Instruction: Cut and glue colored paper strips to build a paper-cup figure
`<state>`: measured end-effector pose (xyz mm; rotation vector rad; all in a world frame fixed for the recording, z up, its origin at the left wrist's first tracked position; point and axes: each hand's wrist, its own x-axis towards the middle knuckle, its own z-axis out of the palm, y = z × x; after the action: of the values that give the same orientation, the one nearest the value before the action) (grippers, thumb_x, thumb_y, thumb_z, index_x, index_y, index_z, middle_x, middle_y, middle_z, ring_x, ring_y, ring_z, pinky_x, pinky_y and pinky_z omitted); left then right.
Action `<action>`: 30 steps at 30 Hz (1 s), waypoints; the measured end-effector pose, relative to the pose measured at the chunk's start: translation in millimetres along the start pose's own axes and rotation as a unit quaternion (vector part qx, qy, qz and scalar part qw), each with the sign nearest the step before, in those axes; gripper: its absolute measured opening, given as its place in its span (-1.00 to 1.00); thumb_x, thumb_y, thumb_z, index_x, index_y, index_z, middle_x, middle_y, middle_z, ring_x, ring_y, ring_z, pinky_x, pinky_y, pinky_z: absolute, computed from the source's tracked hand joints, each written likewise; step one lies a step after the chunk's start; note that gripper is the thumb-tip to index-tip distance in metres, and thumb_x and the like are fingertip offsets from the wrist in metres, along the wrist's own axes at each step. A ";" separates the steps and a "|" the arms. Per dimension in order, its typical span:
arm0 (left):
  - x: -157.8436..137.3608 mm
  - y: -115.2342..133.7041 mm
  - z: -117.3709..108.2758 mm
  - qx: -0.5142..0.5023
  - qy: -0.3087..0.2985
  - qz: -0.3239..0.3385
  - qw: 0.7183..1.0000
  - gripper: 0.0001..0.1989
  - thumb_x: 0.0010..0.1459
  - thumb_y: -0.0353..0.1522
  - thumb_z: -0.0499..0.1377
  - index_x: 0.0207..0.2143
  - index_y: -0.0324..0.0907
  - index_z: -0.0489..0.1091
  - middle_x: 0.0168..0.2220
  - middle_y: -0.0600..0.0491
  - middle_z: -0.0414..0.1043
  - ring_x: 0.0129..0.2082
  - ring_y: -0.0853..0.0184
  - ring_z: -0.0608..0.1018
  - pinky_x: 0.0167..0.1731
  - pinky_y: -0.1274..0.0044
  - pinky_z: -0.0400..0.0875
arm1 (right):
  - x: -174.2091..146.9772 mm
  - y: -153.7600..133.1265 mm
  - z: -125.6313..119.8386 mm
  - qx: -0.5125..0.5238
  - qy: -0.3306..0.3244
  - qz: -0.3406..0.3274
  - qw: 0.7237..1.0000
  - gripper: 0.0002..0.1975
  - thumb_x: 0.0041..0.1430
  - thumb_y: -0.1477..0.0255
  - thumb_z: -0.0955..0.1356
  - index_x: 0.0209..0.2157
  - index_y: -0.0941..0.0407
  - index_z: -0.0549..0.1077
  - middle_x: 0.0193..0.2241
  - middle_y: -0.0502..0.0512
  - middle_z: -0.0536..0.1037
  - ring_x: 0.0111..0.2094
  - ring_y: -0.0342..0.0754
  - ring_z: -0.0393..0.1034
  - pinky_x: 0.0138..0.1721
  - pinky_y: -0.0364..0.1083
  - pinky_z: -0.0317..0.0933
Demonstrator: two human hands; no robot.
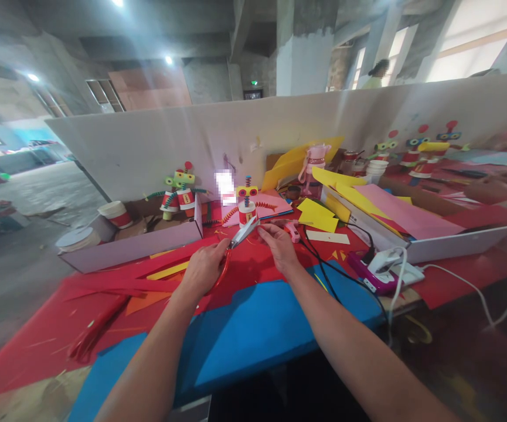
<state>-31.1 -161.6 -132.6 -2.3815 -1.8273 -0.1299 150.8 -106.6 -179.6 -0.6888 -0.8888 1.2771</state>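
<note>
Two forearms [160, 351] at the lower edge lead to the frame's centre, where the left hand [203, 266] grips red-handled scissors [244, 232], long axis slanting up-right, tips just beside the right hand [279, 246], narrowly pinched, contents indeterminable.

Passage lies over the blue sheet [253, 334] along the near edge of the table [62, 388]; beyond the scissors [243, 232], a paper-cup figure [248, 215] obstructs; rightward, a purple power strip [375, 281].
</note>
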 end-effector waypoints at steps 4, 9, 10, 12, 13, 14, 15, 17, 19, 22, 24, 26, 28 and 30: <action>0.5 3.4 3.5 0.023 -0.009 0.010 1.000 -0.64 0.22 -0.40 -0.07 0.06 -0.12 0.25 -0.28 -0.05 0.49 -0.26 0.22 0.53 -0.32 0.50 0.28 | 0.4 1.0 -0.5 0.018 -0.003 0.012 1.000 -0.63 -0.35 0.19 0.55 -0.48 0.11 0.55 -0.50 -0.03 0.54 -0.48 -0.18 0.32 -0.34 -0.14 0.24; -0.4 6.9 2.5 0.042 0.003 0.020 0.999 -0.65 0.25 -0.39 -0.09 0.05 -0.13 0.26 -0.30 -0.05 0.49 -0.29 0.19 0.53 -0.36 0.48 0.26 | 1.5 4.3 -1.6 0.030 -0.020 0.009 0.999 -0.67 -0.30 0.20 0.55 -0.48 0.11 0.55 -0.49 -0.02 0.54 -0.45 -0.18 0.34 -0.31 -0.13 0.24; -0.6 7.2 2.0 0.044 0.002 0.018 0.999 -0.65 0.25 -0.38 -0.09 0.05 -0.13 0.26 -0.30 -0.05 0.49 -0.29 0.18 0.53 -0.36 0.48 0.26 | 1.5 4.5 -1.5 0.032 -0.023 0.010 0.999 -0.68 -0.30 0.21 0.55 -0.48 0.10 0.56 -0.49 -0.02 0.54 -0.44 -0.17 0.34 -0.30 -0.13 0.24; -0.9 7.5 1.3 0.045 -0.001 0.013 0.999 -0.65 0.26 -0.38 -0.10 0.06 -0.13 0.26 -0.29 -0.06 0.49 -0.28 0.17 0.53 -0.36 0.47 0.26 | 1.3 4.3 -0.9 0.035 -0.026 0.012 0.999 -0.67 -0.30 0.21 0.55 -0.48 0.10 0.56 -0.47 -0.01 0.55 -0.43 -0.16 0.36 -0.30 -0.13 0.25; -0.9 7.4 1.2 0.045 -0.003 0.012 0.999 -0.65 0.26 -0.38 -0.11 0.06 -0.13 0.25 -0.29 -0.06 0.49 -0.27 0.16 0.53 -0.35 0.47 0.27 | 1.1 4.1 -0.5 0.037 -0.025 0.013 0.999 -0.67 -0.31 0.20 0.55 -0.47 0.10 0.56 -0.46 -0.01 0.56 -0.43 -0.16 0.36 -0.30 -0.13 0.26; -0.8 7.3 1.2 0.045 -0.003 0.011 0.999 -0.64 0.27 -0.37 -0.11 0.07 -0.13 0.25 -0.29 -0.06 0.49 -0.27 0.16 0.53 -0.34 0.47 0.27 | 0.9 3.9 -0.1 0.038 -0.026 0.014 0.999 -0.66 -0.32 0.20 0.55 -0.47 0.10 0.56 -0.46 -0.01 0.56 -0.43 -0.16 0.36 -0.30 -0.13 0.26; -0.8 7.1 1.3 0.044 -0.003 0.012 0.999 -0.64 0.27 -0.37 -0.12 0.07 -0.13 0.25 -0.28 -0.07 0.50 -0.26 0.17 0.53 -0.34 0.47 0.27 | 0.8 3.7 0.1 0.039 -0.026 0.014 0.999 -0.65 -0.33 0.20 0.56 -0.47 0.10 0.56 -0.46 0.00 0.57 -0.43 -0.16 0.36 -0.31 -0.13 0.26; -0.6 6.8 1.8 0.044 -0.002 0.013 0.999 -0.64 0.27 -0.37 -0.12 0.08 -0.13 0.25 -0.28 -0.06 0.50 -0.26 0.17 0.53 -0.35 0.48 0.26 | 0.5 3.7 0.3 0.038 -0.029 0.014 0.999 -0.65 -0.33 0.20 0.56 -0.46 0.10 0.57 -0.46 -0.01 0.57 -0.43 -0.16 0.36 -0.31 -0.13 0.26; -0.6 6.8 1.9 0.044 0.000 0.014 0.999 -0.63 0.26 -0.38 -0.11 0.08 -0.13 0.25 -0.29 -0.06 0.50 -0.27 0.18 0.54 -0.37 0.49 0.25 | 0.6 4.1 0.1 0.037 -0.031 0.013 0.999 -0.66 -0.32 0.21 0.56 -0.46 0.10 0.57 -0.46 -0.01 0.56 -0.43 -0.17 0.35 -0.30 -0.13 0.26; -0.9 7.5 1.3 0.038 0.001 0.015 0.999 -0.64 0.26 -0.37 -0.11 0.08 -0.13 0.25 -0.30 -0.06 0.50 -0.28 0.18 0.54 -0.38 0.49 0.25 | 0.7 4.7 -0.3 0.040 -0.031 0.014 0.999 -0.66 -0.32 0.21 0.56 -0.46 0.10 0.57 -0.46 -0.02 0.56 -0.44 -0.18 0.35 -0.29 -0.13 0.26; -1.1 8.0 0.6 0.035 0.000 0.014 0.999 -0.64 0.26 -0.37 -0.10 0.07 -0.14 0.25 -0.30 -0.06 0.50 -0.28 0.17 0.54 -0.38 0.49 0.25 | 0.8 4.8 -0.4 0.046 -0.031 0.016 0.998 -0.66 -0.33 0.20 0.56 -0.47 0.09 0.56 -0.45 -0.02 0.56 -0.43 -0.18 0.35 -0.29 -0.13 0.27; -1.2 8.2 0.1 0.030 -0.004 0.013 0.999 -0.64 0.26 -0.37 -0.10 0.07 -0.14 0.26 -0.30 -0.07 0.50 -0.27 0.17 0.54 -0.37 0.49 0.26 | 0.9 4.7 -0.4 0.051 -0.033 0.017 0.998 -0.65 -0.33 0.20 0.56 -0.48 0.09 0.56 -0.45 -0.02 0.56 -0.43 -0.17 0.36 -0.29 -0.13 0.28; -1.2 8.1 -0.1 0.023 -0.007 0.011 1.000 -0.64 0.26 -0.38 -0.09 0.07 -0.14 0.25 -0.29 -0.07 0.50 -0.26 0.19 0.54 -0.35 0.49 0.26 | 1.0 4.8 -0.6 0.050 -0.038 0.016 0.998 -0.66 -0.31 0.19 0.56 -0.48 0.09 0.56 -0.46 -0.03 0.56 -0.43 -0.18 0.36 -0.28 -0.13 0.28; -1.2 8.0 -0.1 0.016 -0.008 0.009 1.000 -0.64 0.25 -0.39 -0.08 0.07 -0.13 0.25 -0.28 -0.07 0.50 -0.26 0.20 0.54 -0.34 0.50 0.27 | 1.2 5.3 -1.0 0.050 -0.042 0.016 0.998 -0.67 -0.29 0.20 0.56 -0.47 0.08 0.56 -0.47 -0.04 0.55 -0.44 -0.19 0.36 -0.28 -0.13 0.28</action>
<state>-23.7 -164.8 -133.1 -2.3834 -1.8008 -0.0805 149.1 -104.4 -184.4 -0.5770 -0.8787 1.3774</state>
